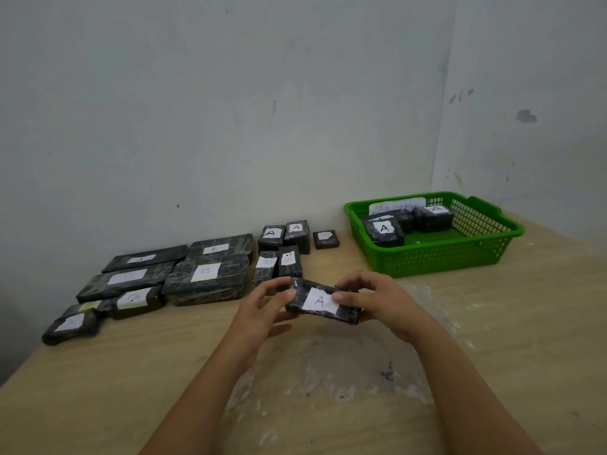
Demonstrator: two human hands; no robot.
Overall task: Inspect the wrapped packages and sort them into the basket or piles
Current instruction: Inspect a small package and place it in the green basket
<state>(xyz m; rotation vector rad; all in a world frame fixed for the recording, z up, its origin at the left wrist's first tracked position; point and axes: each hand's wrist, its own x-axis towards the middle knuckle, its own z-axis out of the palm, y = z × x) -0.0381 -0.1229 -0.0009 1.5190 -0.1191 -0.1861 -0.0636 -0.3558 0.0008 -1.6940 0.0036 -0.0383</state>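
A black wrapped package (323, 302) with a white label marked A is held above the table between both hands. My left hand (267, 305) grips its left end and my right hand (372, 298) grips its right end. A green plastic basket (486, 244) stands at the back right and holds three black packages, two showing A labels, plus a white paper sign. Large flat packages (205, 279) labelled A and B lie in a pile at the left. Small packages (284, 239) with A and other labels sit in a group behind my hands.
The wooden table (98, 372) meets grey walls at the back and right. A patch of worn, whitish marks (328, 372) covers the table under my forearms. More small packages (70, 325) lie near the table's left edge.
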